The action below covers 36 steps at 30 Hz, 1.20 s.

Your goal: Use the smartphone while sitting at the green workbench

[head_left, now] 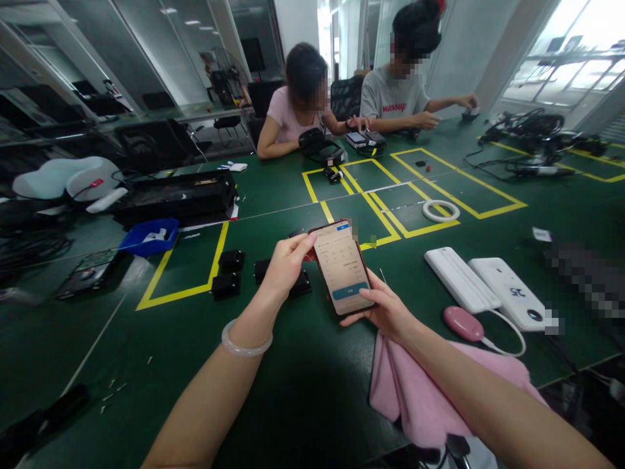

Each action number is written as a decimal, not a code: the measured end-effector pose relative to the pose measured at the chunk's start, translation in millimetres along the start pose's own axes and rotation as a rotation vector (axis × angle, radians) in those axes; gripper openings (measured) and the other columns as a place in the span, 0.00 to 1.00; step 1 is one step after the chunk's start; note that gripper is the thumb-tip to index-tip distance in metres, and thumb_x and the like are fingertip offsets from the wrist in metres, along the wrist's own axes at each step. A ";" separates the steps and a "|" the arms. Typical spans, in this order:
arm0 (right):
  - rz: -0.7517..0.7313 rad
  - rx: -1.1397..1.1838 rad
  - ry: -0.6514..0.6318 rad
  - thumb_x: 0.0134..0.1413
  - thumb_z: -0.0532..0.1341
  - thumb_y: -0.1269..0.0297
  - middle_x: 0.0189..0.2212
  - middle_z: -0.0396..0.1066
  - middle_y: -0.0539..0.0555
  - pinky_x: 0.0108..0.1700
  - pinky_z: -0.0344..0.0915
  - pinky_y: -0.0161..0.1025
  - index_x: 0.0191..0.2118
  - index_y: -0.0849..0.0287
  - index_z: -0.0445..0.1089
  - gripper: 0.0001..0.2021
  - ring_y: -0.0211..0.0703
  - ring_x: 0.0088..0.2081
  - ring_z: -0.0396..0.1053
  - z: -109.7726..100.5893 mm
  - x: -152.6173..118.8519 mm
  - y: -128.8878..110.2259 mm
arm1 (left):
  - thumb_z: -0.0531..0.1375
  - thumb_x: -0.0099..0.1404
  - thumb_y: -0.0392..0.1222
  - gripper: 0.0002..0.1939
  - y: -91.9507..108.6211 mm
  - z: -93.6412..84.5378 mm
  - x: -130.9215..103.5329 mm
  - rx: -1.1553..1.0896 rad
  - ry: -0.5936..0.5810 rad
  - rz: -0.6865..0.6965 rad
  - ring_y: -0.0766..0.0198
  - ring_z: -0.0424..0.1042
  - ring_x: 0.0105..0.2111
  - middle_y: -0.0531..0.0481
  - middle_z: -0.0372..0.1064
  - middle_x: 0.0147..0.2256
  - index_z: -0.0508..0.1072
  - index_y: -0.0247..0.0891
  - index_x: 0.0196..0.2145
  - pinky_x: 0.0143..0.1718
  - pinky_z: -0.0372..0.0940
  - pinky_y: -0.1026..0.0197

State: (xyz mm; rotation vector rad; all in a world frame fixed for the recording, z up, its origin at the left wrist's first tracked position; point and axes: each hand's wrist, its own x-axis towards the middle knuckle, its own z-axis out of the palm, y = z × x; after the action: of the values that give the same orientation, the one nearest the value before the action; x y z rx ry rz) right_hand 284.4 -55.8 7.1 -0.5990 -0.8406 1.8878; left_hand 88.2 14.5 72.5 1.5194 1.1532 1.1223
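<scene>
Phone [342, 270]: held in both hands, tilted, above the bench [312, 391]; a light page with a blue-green button is displayed (the smaller print cannot be made out).
Left hand [290, 260]: fingers closed on the phone's upper left side, with the thumb laid along its edge; a pale bracelet [247, 342] is worn at the wrist.
Right hand [385, 301]: fingers bent beneath the lower right corner, by which the phone is supported; the thumb is held over the button, though whether the glass is pressed cannot be told.
Pink cloth [420, 397]: spread at the near edge, partly covered by the right forearm.
White power banks [461, 277]: two, laid side by side to the right, with a pink case [463, 324] and its white cable [515, 335] placed just beside them.
Black boxes [226, 284]: grouped near the left hand, some partly hidden by it.
Blue tray [151, 238]: set farther left, with white scraps held inside.
Far side: occupied by two seated co-workers [293, 117], by whom small devices [359, 139] are handled.
</scene>
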 end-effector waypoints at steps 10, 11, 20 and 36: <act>-0.027 -0.049 -0.101 0.50 0.70 0.68 0.49 0.74 0.57 0.36 0.80 0.46 0.61 0.50 0.57 0.35 0.52 0.48 0.76 -3.5 2.2 5.8 | 0.58 0.65 0.56 0.20 0.6 -1.6 0.6 -0.026 -0.011 -0.022 0.60 0.70 0.33 0.46 0.76 0.36 0.79 0.36 0.37 0.35 0.63 0.60; -0.020 -0.043 -0.097 0.50 0.70 0.68 0.48 0.75 0.57 0.36 0.80 0.46 0.61 0.50 0.56 0.35 0.52 0.48 0.76 -2.9 1.9 5.3 | 0.58 0.65 0.57 0.21 0.7 -1.4 0.3 -0.033 -0.018 -0.021 0.60 0.71 0.34 0.45 0.77 0.36 0.79 0.36 0.38 0.36 0.63 0.60; -0.033 0.022 -0.019 0.52 0.65 0.66 0.49 0.75 0.57 0.36 0.80 0.49 0.58 0.50 0.60 0.27 0.54 0.47 0.76 1.4 -0.7 -2.5 | 0.56 0.67 0.56 0.22 1.7 11.9 -7.3 -0.046 -0.150 -0.015 0.56 0.73 0.41 0.45 0.77 0.45 0.77 0.37 0.48 0.41 0.65 0.59; -0.092 0.074 0.088 0.54 0.63 0.62 0.54 0.71 0.55 0.35 0.80 0.49 0.57 0.48 0.63 0.23 0.51 0.45 0.75 -1.8 2.3 -4.2 | 0.62 0.60 0.38 0.26 1.5 21.1 -15.0 -0.140 -0.447 -0.043 0.51 0.68 0.55 0.43 0.68 0.58 0.68 0.39 0.57 0.57 0.63 0.48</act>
State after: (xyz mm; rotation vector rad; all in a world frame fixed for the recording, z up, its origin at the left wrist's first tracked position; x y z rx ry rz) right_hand 287.1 -51.9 9.0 -0.5842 -0.7267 1.7883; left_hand 106.7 -3.1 67.9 1.5275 0.7810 0.7631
